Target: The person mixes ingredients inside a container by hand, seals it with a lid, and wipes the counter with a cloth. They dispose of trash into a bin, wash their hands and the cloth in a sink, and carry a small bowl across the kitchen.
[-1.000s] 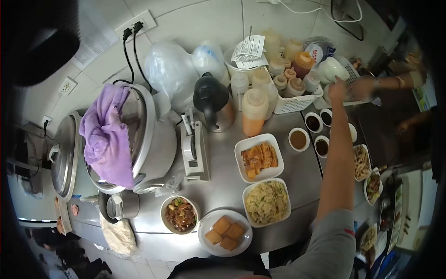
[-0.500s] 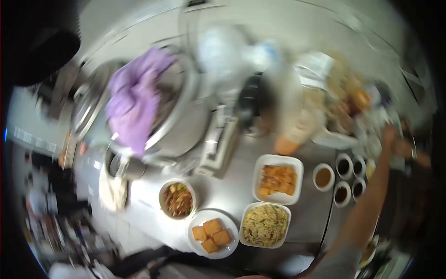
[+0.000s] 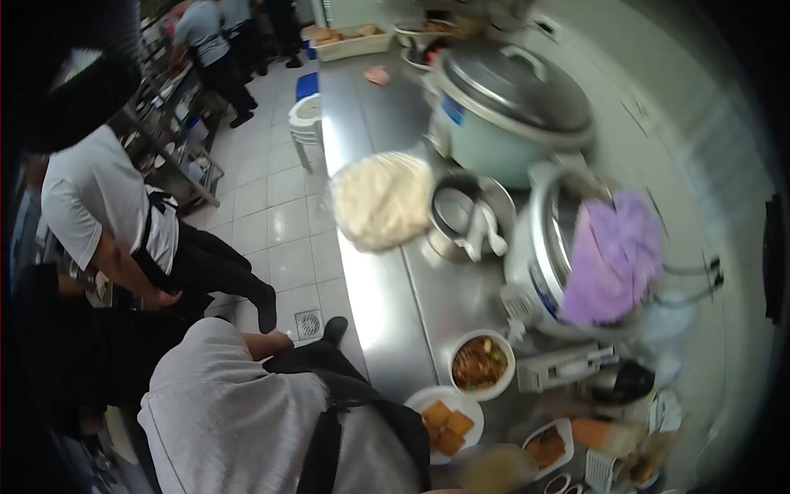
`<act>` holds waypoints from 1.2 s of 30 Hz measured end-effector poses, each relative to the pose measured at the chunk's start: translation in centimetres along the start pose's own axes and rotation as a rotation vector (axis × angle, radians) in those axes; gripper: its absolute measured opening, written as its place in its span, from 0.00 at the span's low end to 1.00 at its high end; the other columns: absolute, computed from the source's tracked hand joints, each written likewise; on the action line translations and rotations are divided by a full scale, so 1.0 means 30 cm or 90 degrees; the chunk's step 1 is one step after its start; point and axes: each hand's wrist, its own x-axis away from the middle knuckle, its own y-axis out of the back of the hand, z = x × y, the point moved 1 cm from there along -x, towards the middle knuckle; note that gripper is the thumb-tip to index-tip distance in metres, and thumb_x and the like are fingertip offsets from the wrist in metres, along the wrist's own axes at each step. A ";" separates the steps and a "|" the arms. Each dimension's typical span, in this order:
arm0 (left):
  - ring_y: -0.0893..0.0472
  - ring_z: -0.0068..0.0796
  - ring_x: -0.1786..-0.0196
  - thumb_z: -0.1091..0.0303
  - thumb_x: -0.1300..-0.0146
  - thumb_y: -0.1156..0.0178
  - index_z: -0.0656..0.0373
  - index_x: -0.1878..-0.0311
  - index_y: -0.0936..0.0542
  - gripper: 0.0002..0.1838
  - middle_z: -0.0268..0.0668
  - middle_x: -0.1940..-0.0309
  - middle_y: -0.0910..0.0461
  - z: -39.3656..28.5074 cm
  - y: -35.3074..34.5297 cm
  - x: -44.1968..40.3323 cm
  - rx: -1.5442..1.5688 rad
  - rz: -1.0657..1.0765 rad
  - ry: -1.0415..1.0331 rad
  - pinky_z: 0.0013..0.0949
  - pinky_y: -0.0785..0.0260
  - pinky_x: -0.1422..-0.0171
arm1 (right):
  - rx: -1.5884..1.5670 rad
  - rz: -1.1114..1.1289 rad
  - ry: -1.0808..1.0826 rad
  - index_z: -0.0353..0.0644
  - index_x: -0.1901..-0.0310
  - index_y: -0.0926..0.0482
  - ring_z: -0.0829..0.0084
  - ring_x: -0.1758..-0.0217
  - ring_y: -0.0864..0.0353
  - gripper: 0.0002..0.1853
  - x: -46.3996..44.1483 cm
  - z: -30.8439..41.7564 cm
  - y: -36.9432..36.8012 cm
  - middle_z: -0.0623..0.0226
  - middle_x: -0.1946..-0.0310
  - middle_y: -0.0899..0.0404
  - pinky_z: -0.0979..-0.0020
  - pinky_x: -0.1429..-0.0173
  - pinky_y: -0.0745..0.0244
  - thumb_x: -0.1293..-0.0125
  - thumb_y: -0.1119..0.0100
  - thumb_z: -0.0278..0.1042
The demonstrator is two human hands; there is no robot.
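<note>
My left hand (image 3: 278, 341) hangs low beside my dark clothing, below the grey sleeve; its fingers are too small to make out. My right hand is out of sight. Along the lower table edge lies a white plate (image 3: 472, 403) with several golden fried squares (image 3: 449, 443). Beyond it stands a round bowl (image 3: 510, 356) of brown saucy food. A pale, blurred container of yellowish food (image 3: 495, 471) is at the bottom edge. Right of it, a white tray (image 3: 565, 430) holds orange-brown food.
A steel table (image 3: 374, 313) carries a covered pale mass (image 3: 383, 200), a metal pot (image 3: 499, 198), a large lidded cooker (image 3: 510, 123) and another cooker under a purple cloth (image 3: 613, 255). A co-worker (image 3: 111, 198) stands left; others work farther back. A floor drain (image 3: 309, 324) lies below.
The view has swung left, bringing the aisle, co-workers and far table into sight. The bare arm reaching across the right side and the several sauce cups there have mostly left view.
</note>
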 end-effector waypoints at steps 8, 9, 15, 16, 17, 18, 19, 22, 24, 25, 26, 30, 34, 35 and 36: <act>0.20 0.47 0.46 0.59 0.39 0.46 0.53 0.52 0.16 0.17 0.46 0.51 0.18 0.319 0.189 -0.204 0.324 -0.210 -0.009 0.49 0.29 0.43 | -0.409 0.545 -0.267 0.57 0.32 0.35 0.55 0.31 0.39 0.27 0.676 1.163 -0.581 0.59 0.33 0.40 0.46 0.32 0.36 0.30 0.48 0.51; 0.20 0.48 0.47 0.59 0.40 0.46 0.52 0.53 0.16 0.17 0.46 0.53 0.18 0.346 0.234 -0.185 0.451 -0.265 -0.022 0.48 0.29 0.43 | -0.491 0.596 -0.237 0.57 0.32 0.35 0.55 0.31 0.39 0.27 0.730 1.337 -0.665 0.60 0.33 0.40 0.46 0.32 0.36 0.30 0.47 0.51; 0.20 0.32 0.51 0.39 0.32 0.54 0.52 0.38 0.27 0.31 0.40 0.51 0.21 0.544 0.736 -0.047 1.199 -0.256 -0.381 0.39 0.25 0.48 | -0.583 1.035 0.228 0.34 0.55 0.25 0.71 0.59 0.25 0.08 1.308 2.201 -0.943 0.63 0.60 0.24 0.73 0.52 0.31 0.31 0.47 0.28; 0.20 0.35 0.48 0.37 0.31 0.57 0.53 0.36 0.29 0.32 0.41 0.48 0.23 0.590 0.816 0.025 1.281 -0.233 -0.487 0.40 0.25 0.47 | -0.583 1.058 0.318 0.34 0.56 0.24 0.69 0.59 0.25 0.08 1.372 2.283 -0.964 0.62 0.60 0.24 0.72 0.52 0.30 0.32 0.46 0.28; 0.22 0.38 0.45 0.33 0.32 0.59 0.55 0.34 0.32 0.37 0.43 0.44 0.26 0.645 0.888 0.069 1.350 -0.197 -0.568 0.41 0.26 0.45 | -0.580 1.078 0.406 0.34 0.56 0.24 0.68 0.59 0.24 0.07 1.431 2.354 -0.985 0.61 0.61 0.24 0.72 0.52 0.29 0.33 0.45 0.27; 0.24 0.40 0.41 0.29 0.34 0.61 0.57 0.31 0.36 0.42 0.45 0.40 0.28 0.704 0.935 0.103 1.413 -0.160 -0.652 0.42 0.26 0.43 | -0.576 1.095 0.493 0.34 0.57 0.24 0.66 0.59 0.24 0.07 1.486 2.411 -1.012 0.59 0.61 0.24 0.71 0.53 0.29 0.34 0.44 0.27; 0.24 0.41 0.40 0.29 0.34 0.62 0.58 0.31 0.37 0.43 0.45 0.39 0.29 0.769 0.943 0.136 1.491 -0.114 -0.696 0.43 0.26 0.42 | -0.570 1.116 0.541 0.34 0.57 0.23 0.64 0.59 0.23 0.07 1.549 2.452 -1.041 0.58 0.61 0.24 0.70 0.53 0.28 0.35 0.43 0.26; 0.27 0.44 0.37 0.29 0.34 0.61 0.58 0.31 0.38 0.43 0.46 0.36 0.31 1.057 1.014 0.200 1.623 -0.039 -0.796 0.47 0.27 0.40 | -0.603 1.182 0.679 0.35 0.58 0.22 0.59 0.58 0.22 0.07 1.779 2.655 -1.258 0.54 0.61 0.24 0.68 0.55 0.26 0.37 0.43 0.24; 0.27 0.44 0.37 0.32 0.33 0.58 0.56 0.32 0.37 0.40 0.46 0.36 0.31 1.188 1.034 0.180 1.641 -0.163 -0.691 0.48 0.27 0.40 | -0.658 1.249 0.751 0.36 0.57 0.22 0.57 0.57 0.22 0.07 1.870 2.767 -1.359 0.54 0.60 0.23 0.65 0.56 0.25 0.37 0.43 0.23; 0.27 0.44 0.37 0.34 0.33 0.57 0.55 0.32 0.36 0.38 0.46 0.37 0.31 1.229 1.047 0.169 1.651 -0.215 -0.638 0.49 0.27 0.40 | -0.643 1.278 0.773 0.36 0.57 0.21 0.58 0.60 0.21 0.08 1.903 2.835 -1.394 0.54 0.60 0.23 0.65 0.57 0.24 0.38 0.42 0.23; 0.27 0.45 0.37 0.43 0.31 0.55 0.53 0.31 0.37 0.32 0.46 0.38 0.30 1.284 1.059 0.145 1.678 -0.231 -0.564 0.51 0.27 0.40 | -0.608 1.340 0.791 0.37 0.56 0.22 0.59 0.61 0.20 0.09 1.935 2.912 -1.427 0.54 0.60 0.23 0.66 0.56 0.24 0.39 0.40 0.24; 0.28 0.50 0.37 0.55 0.33 0.53 0.56 0.29 0.44 0.31 0.49 0.35 0.35 1.472 1.112 0.116 1.841 -0.494 -0.324 0.54 0.29 0.38 | -0.662 1.466 0.794 0.38 0.51 0.23 0.61 0.66 0.19 0.15 2.076 3.275 -1.575 0.56 0.56 0.22 0.68 0.55 0.23 0.40 0.37 0.25; 0.33 0.56 0.34 0.62 0.38 0.51 0.59 0.30 0.46 0.33 0.53 0.34 0.40 1.654 1.042 0.009 2.034 -0.778 0.035 0.61 0.34 0.35 | -0.496 1.453 0.911 0.42 0.44 0.26 0.58 0.51 0.22 0.23 2.309 3.595 -1.812 0.57 0.49 0.24 0.61 0.43 0.29 0.43 0.34 0.29; 0.34 0.56 0.33 0.62 0.38 0.51 0.59 0.30 0.45 0.33 0.53 0.33 0.40 1.703 1.006 -0.022 2.098 -0.802 0.048 0.62 0.35 0.35 | -0.465 1.211 1.087 0.42 0.43 0.26 0.57 0.47 0.25 0.25 2.371 3.666 -1.855 0.57 0.48 0.25 0.59 0.39 0.32 0.44 0.34 0.29; 0.35 0.57 0.33 0.63 0.38 0.51 0.59 0.30 0.45 0.33 0.53 0.33 0.40 1.758 0.947 -0.077 2.158 -0.829 0.062 0.63 0.36 0.35 | -0.435 0.951 1.219 0.43 0.42 0.27 0.56 0.42 0.27 0.26 2.440 3.743 -1.885 0.57 0.47 0.26 0.56 0.36 0.35 0.44 0.34 0.30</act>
